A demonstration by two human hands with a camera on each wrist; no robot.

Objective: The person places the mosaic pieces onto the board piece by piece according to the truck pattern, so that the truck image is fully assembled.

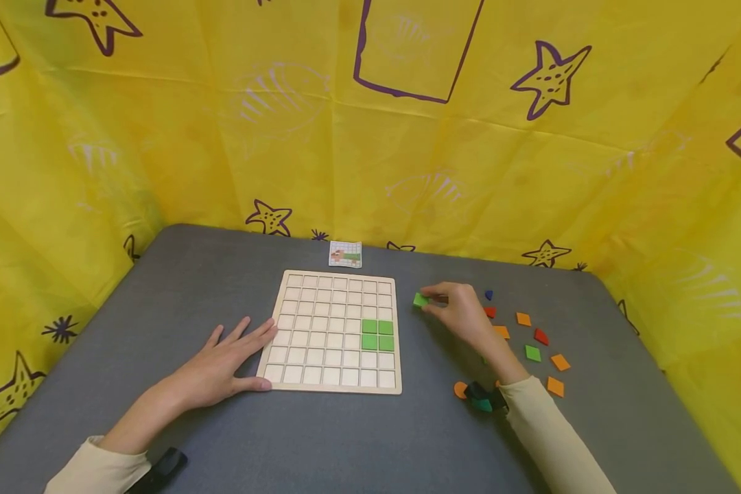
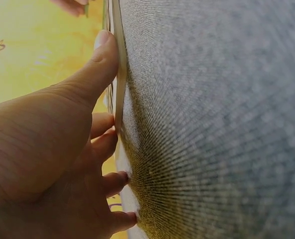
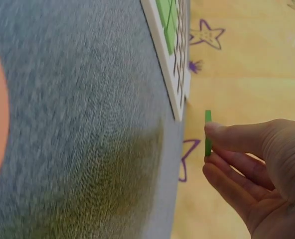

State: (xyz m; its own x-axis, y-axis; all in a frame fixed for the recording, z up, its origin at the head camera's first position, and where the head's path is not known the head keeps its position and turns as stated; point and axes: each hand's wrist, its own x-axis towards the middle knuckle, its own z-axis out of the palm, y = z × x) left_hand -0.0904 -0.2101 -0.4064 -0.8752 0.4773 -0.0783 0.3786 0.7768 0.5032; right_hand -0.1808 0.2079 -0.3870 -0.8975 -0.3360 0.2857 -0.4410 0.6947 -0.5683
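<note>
A pale wooden grid board (image 1: 330, 392) lies on the grey table, with several green square tiles (image 1: 378, 335) set in cells at its right side. My left hand (image 1: 222, 367) is spread out at the board's left edge, thumb and fingers touching the rim; the left wrist view shows the thumb (image 2: 105, 59) along that edge. To the right of the board, my right hand (image 1: 460, 312) pinches one green square tile (image 1: 420, 300) between thumb and fingers. In the right wrist view this tile (image 3: 208, 142) is seen edge-on, above the table.
A small picture card (image 1: 345, 254) lies behind the board. Loose pieces are scattered at the right, among them an orange tile (image 1: 556, 386), a green tile (image 1: 533, 353), a red piece (image 1: 540, 336) and a blue piece (image 1: 489, 295). Yellow patterned cloth (image 1: 346, 151) hangs around the table.
</note>
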